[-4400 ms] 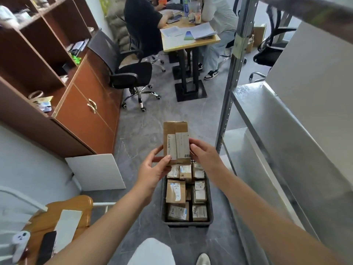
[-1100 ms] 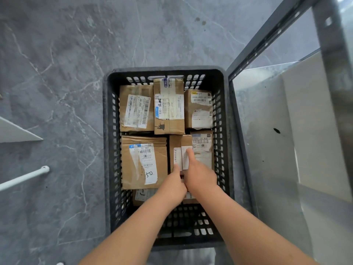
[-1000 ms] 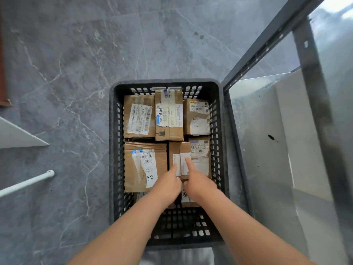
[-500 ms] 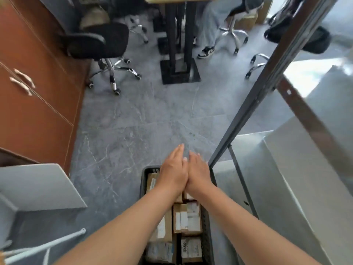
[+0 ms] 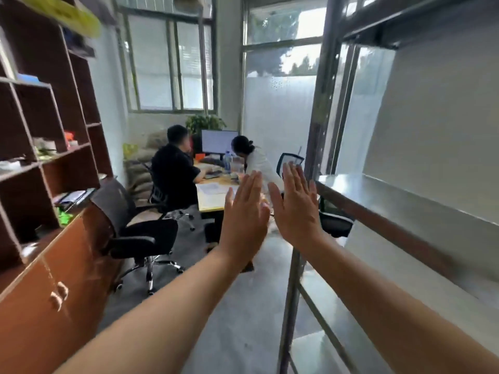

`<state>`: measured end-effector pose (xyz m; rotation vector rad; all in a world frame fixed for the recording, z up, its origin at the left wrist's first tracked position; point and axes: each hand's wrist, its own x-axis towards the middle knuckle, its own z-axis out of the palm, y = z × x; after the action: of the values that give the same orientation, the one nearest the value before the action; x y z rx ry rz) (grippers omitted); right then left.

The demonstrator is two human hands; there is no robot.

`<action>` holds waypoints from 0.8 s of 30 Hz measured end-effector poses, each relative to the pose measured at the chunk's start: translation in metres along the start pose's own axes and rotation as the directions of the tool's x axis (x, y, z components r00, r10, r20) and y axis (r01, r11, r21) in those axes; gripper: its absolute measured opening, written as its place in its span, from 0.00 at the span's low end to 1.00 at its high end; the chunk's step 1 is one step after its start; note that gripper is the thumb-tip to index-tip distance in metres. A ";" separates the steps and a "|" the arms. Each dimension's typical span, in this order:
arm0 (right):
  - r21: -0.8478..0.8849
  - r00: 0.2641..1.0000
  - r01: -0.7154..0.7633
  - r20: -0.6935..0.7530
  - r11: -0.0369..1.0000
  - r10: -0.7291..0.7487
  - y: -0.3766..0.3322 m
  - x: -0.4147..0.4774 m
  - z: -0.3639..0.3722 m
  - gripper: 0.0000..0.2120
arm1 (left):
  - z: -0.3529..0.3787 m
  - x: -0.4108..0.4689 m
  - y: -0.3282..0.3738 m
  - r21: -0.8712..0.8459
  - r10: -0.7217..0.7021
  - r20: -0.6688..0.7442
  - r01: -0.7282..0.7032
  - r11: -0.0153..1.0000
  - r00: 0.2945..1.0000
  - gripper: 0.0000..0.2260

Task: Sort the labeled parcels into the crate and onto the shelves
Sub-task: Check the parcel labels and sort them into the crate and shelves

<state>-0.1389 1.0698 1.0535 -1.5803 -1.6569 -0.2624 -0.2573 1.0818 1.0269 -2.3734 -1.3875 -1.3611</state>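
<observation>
My left hand (image 5: 244, 214) and my right hand (image 5: 295, 203) are raised side by side in front of me, fingers straight and pointing up, both holding nothing. To the right stands the metal shelf rack (image 5: 383, 201), its shelf surface bare, with the upright post (image 5: 320, 122) just behind my right hand. The crate and the parcels are out of view below the frame.
A brown wooden bookcase with cabinet doors (image 5: 40, 211) lines the left side. A black office chair (image 5: 129, 228) stands on the grey floor ahead. Two people sit at a desk (image 5: 213, 195) with a monitor near the windows.
My view has swung up from the crate on the floor to the room ahead. Both hands have lifted off the parcels and now stand apart with fingers spread upward.
</observation>
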 end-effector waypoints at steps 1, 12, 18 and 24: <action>-0.026 0.999 0.009 -0.049 1.000 -0.011 -0.005 0.007 -0.018 0.30 | -0.010 0.010 0.009 0.003 0.037 -0.014 -0.037 0.999 0.999 0.26; -0.433 0.933 -0.292 -0.327 0.853 0.153 -0.020 -0.045 -0.153 0.33 | -0.060 0.015 0.092 -0.131 0.342 -0.078 -0.350 0.928 0.936 0.28; -0.556 0.884 -0.412 -0.436 0.722 0.169 -0.021 -0.123 -0.223 0.35 | -0.072 -0.022 0.172 -0.321 0.510 -0.090 -0.509 0.798 0.856 0.29; -0.631 0.815 -0.565 -0.528 0.531 0.239 -0.024 -0.215 -0.331 0.37 | -0.089 -0.072 0.277 -0.474 0.604 -0.098 -0.571 0.671 0.791 0.29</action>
<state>-0.0516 0.6925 1.1346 -2.3116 -0.7984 -1.0761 -0.1275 0.8299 1.1238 -2.8051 -0.1783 -1.5347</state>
